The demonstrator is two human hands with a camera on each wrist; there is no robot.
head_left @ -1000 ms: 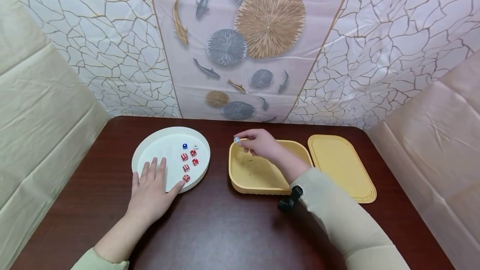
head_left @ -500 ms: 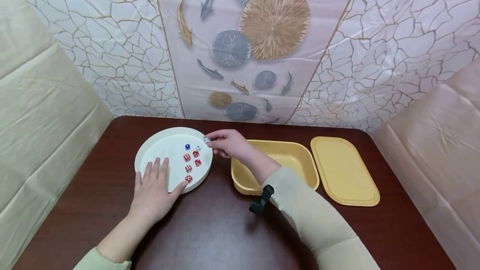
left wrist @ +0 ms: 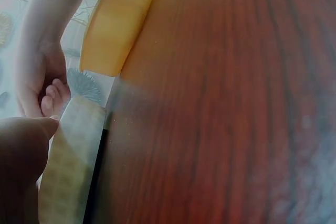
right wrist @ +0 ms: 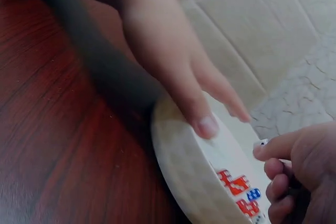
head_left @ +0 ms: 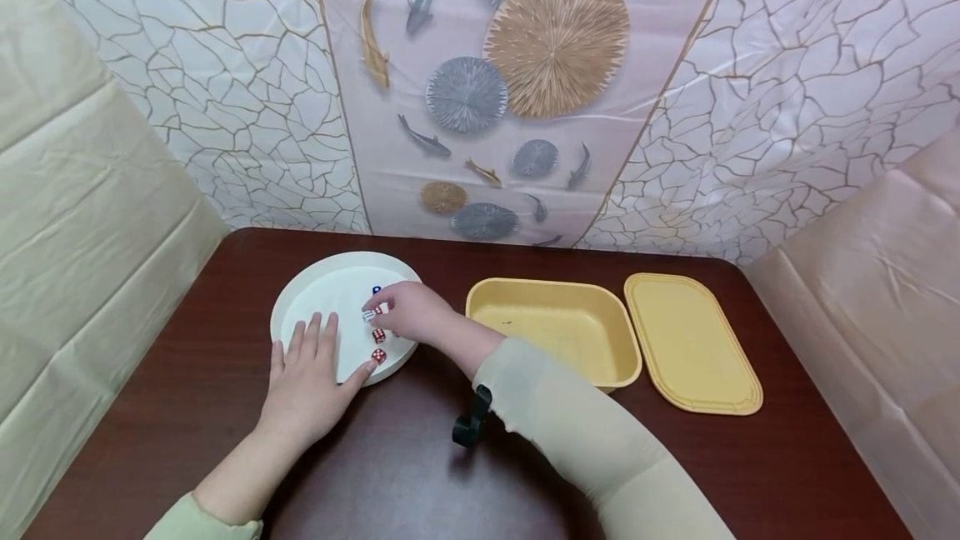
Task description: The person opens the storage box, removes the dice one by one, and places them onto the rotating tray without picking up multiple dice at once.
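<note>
My left hand [head_left: 307, 382] lies spread over the near left part of a round white tray [head_left: 300, 286], its thumb at the rim close to a red die [head_left: 378, 355]. Over the tray's right side, my right hand [head_left: 412, 311] pinches a small white die [right wrist: 261, 144] between thumb and fingertips. Below it in the tray lie several red dice [right wrist: 239, 184], a blue die [right wrist: 253, 194] and another white die [right wrist: 259, 217]. From the head view, the right hand hides some of these dice.
A yellow open box [head_left: 555, 327] stands right of the tray, with its flat yellow lid [head_left: 693, 344] beside it. All sit on a dark red-brown table [head_left: 375, 465]. Patterned cloth walls [head_left: 187, 107] rise behind and at both sides.
My right hand has moved left from above the yellow box to over the white tray, carrying the white die. The left hand has stayed at the tray.
</note>
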